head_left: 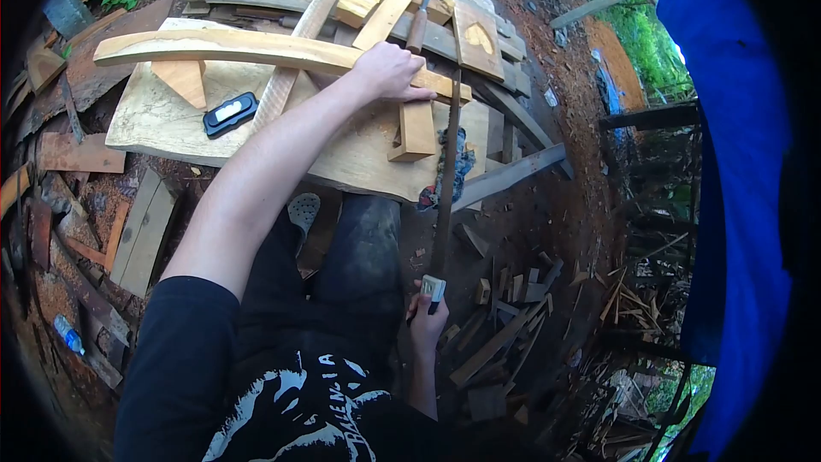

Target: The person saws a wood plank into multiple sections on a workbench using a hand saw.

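Note:
A long, slightly curved wooden bar (231, 45) lies across the slab worktop (162, 133). Near its right end my left hand (393, 73) grips it from above, thumb stretched along the wood. My right hand (426, 321) is closed round the pale handle of a handsaw (446, 197), low in front of my right leg. The saw's long blade points away from me, its far part crossing the bar's right end just beyond my left thumb. Close under my left hand, a short wooden block (416, 133) stands at the bar's near side.
A crossing strip (295, 64) and a wedge (181, 81) lie by the bar. A black case (231, 114), a chisel (418, 30), a heart-carved board (477, 40) and a rag (462, 167) are on the bench. Offcuts (500, 351) litter the ground; a blue tarp (735, 205) hangs right.

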A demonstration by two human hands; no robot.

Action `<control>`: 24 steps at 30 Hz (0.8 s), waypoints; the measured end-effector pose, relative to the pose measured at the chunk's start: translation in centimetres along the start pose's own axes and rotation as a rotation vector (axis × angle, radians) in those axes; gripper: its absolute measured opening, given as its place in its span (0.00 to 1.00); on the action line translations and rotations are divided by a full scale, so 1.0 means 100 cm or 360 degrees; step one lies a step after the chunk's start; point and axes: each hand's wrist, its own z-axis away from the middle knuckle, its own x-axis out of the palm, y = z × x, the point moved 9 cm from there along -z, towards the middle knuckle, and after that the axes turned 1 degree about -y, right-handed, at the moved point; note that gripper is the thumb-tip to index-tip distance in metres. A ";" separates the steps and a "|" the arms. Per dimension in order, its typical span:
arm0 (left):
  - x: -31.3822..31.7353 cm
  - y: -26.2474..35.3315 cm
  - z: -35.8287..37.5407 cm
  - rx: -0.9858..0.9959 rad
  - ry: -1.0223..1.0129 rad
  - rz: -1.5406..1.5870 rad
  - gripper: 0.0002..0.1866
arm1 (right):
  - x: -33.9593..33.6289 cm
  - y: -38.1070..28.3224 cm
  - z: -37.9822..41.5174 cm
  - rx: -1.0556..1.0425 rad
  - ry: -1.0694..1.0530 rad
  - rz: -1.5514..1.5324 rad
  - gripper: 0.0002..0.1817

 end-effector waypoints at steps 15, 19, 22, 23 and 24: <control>-0.007 0.001 0.003 -0.0015 -0.0021 -0.0015 0.42 | 0.095 -0.132 -0.256 -0.0111 0.0154 0.0568 0.35; -0.005 -0.002 0.001 -0.0034 -0.0042 -0.0040 0.43 | 0.095 -0.128 -0.258 -0.0126 0.0164 0.0560 0.37; -0.004 -0.001 0.001 -0.0041 -0.0078 -0.0023 0.43 | 0.094 -0.130 -0.257 -0.0281 0.0126 0.0558 0.38; -0.003 0.000 0.002 -0.0040 -0.0082 -0.0017 0.43 | 0.093 -0.133 -0.252 -0.0276 0.0129 0.0562 0.38; -0.004 0.001 0.001 -0.0027 -0.0074 -0.0011 0.43 | 0.095 -0.134 -0.247 -0.0234 0.0049 0.0416 0.39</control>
